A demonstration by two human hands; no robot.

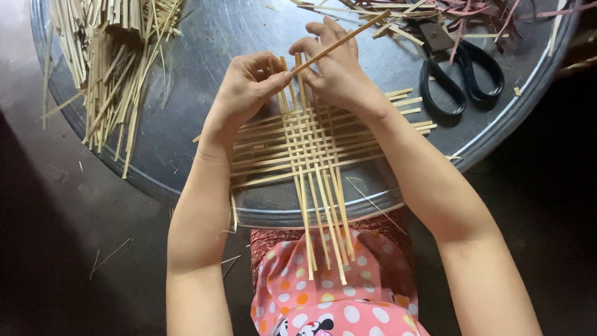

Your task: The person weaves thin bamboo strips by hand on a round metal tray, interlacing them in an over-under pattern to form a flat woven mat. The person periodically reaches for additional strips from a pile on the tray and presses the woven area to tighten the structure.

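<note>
Round grey metal surface [186, 74] over dark floor [56, 249]. Left hand [245, 87], right hand [336, 68] fingers pinched on loose pale bamboo strip [348, 37] above flat woven pale bamboo mat [311, 140]. Black scissors [463, 74], heap of loose pale bamboo strips [112, 56] nearby.

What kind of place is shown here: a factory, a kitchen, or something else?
Probably a small home craft spot, not a factory. A round metal tray serves as the worktop, loose bamboo strips are piled on it, and black scissors lie beside a half-woven strip mat.
</note>
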